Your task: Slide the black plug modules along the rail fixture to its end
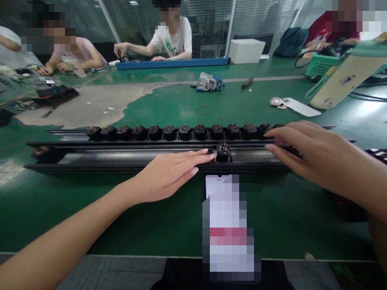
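Head camera, looking down over a green-topped bench (169, 225). Close to its near edge, a long black and silver metal rail tray (127, 161) runs from side to side. Along the tray's far rail sits a row of small black plug-like parts with copper pins (184, 131), set side by side. One single black part with copper pins (223, 152) sits alone in the near channel, about midway along the tray.

The left hand (169, 173) lies flat and open, palm down, over the near channel, fingers straight and together; its fingertips are touching or all but touching the single part's left side. The right hand (305, 151) reaches in over the tray's right end, fingers loosely spread and curved, tips resting on the rail just beside the last parts of the row; it seems to hold nothing, though the fingertips hide what lies under them.

Just nearer than the tray, a blurred-out phone-shaped slab (228, 225) lies on the bench towards the near edge.

Towards the far edge lie a crumpled pair of grey and blue work gloves (208, 82), a white box (246, 50) and a long blue strip (172, 63). A green plastic basket (322, 64) stands at the far right corner. Three other people sit along the far and side edges, their hands on their own work.
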`<action>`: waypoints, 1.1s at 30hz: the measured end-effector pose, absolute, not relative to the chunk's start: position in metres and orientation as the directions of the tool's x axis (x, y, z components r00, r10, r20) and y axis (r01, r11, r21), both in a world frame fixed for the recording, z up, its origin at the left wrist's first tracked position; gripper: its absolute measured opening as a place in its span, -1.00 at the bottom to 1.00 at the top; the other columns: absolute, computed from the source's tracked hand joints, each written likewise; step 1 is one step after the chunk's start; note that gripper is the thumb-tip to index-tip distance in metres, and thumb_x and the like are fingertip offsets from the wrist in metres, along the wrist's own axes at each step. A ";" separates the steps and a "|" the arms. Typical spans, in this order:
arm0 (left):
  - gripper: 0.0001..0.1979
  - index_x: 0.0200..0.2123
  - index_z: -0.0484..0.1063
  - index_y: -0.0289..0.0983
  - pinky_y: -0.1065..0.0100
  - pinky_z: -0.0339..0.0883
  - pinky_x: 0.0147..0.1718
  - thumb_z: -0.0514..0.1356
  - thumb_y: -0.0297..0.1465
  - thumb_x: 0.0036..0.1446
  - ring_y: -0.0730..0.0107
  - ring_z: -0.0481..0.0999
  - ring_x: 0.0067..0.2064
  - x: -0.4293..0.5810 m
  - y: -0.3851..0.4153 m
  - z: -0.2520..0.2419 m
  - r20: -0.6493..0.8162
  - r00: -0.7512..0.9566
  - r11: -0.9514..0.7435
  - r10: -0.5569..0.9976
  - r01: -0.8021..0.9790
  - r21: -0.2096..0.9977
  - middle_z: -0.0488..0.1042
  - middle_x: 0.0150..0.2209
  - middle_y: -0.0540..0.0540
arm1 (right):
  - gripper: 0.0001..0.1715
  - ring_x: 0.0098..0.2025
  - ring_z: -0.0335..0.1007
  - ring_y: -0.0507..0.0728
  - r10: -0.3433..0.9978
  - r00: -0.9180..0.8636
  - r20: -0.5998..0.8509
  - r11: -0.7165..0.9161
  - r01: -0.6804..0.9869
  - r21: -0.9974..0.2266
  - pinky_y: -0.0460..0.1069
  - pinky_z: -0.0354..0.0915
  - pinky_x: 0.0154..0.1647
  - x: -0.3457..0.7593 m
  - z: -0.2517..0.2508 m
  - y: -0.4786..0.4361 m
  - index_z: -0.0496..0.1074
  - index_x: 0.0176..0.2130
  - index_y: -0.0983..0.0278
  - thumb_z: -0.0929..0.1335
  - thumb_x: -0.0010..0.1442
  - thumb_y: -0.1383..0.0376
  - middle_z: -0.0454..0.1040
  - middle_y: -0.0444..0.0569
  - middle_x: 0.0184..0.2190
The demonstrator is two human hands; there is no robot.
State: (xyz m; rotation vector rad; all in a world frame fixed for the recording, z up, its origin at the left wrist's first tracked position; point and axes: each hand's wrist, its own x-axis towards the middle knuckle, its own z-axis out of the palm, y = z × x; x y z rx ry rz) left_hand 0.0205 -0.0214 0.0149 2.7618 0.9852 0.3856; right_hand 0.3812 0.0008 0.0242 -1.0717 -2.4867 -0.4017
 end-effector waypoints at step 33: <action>-0.74 -0.16 0.62 -0.19 0.24 0.55 -0.02 0.13 -0.28 0.43 0.25 0.72 -0.14 -0.010 0.000 0.007 0.610 0.168 -0.424 0.775 0.853 0.304 0.74 -0.17 -0.05 | -0.65 0.10 0.51 0.33 0.465 -0.745 0.479 0.786 0.596 0.163 0.24 0.46 0.10 0.357 0.002 0.002 0.48 0.16 0.36 0.33 0.47 0.28 0.54 0.25 0.10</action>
